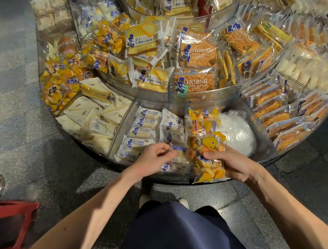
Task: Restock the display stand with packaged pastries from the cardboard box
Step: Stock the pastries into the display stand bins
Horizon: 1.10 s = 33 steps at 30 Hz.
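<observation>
Head view: the round display stand (166, 180) has clear walls & several tiers, full of packaged pastries. The right hand (234, 163) grasps a clear packet of small yellow pastries (207, 168), thumb on top, fingers under it. This packet is at the front rim of the low compartment, just above the edge. Behind it, in the same compartment, lie two more yellow packets (202, 119) & beside them a white plastic bag (237, 134). The left hand (153, 155) is over the next compartment w/ rows of white-blue packets (145, 130); its fingers are curled near the edge of one wrapper, but I cannot tell if it pinches it or not. Further left are cream triangle packets (93, 111). A red basket (4, 220) stands on the floor at bottom left
</observation>
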{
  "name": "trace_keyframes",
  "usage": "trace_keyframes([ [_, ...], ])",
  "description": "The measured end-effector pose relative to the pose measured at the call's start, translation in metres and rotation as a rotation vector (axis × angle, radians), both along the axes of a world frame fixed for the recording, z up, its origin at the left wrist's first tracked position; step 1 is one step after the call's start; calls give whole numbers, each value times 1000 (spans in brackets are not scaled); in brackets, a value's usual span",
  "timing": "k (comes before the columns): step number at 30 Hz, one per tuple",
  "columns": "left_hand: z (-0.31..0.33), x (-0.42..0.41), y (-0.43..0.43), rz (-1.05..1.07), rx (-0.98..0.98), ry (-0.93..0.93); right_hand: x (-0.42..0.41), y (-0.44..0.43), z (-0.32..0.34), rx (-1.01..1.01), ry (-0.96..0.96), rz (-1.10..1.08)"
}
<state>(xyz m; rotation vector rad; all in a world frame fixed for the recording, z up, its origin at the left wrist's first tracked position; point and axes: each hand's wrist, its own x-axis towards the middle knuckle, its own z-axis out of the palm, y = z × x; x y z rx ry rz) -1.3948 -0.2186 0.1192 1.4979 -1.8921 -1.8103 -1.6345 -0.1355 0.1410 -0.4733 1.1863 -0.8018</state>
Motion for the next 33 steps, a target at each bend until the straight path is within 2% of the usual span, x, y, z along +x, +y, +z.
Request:
trace_keyframes([
  [2, 5, 3, -2, 88, 29, 30, 6, -3, 5, -26, -125, -7],
  [5, 13, 8, -7, 257, 202, 200, 4, -10, 0, -74, -238, -16],
  [9, 32, 15, -17, 440, 313, 330, -7, -18, 3, -62, -194, -53],
  [15, 39, 26, -39, 557, 263, 404, -14, -23, 7, -81, -203, -107],
  [22, 44, 21, -35, 500, 271, 444, 6, -23, 12, -89, -339, -81],
  [28, 32, 41, -41, 281, 5, 152, 22, -35, -2, -44, -342, -91],
  [33, 33, 54, -62, 170, -106, 110, 39, -52, -6, -21, -350, -111],
])
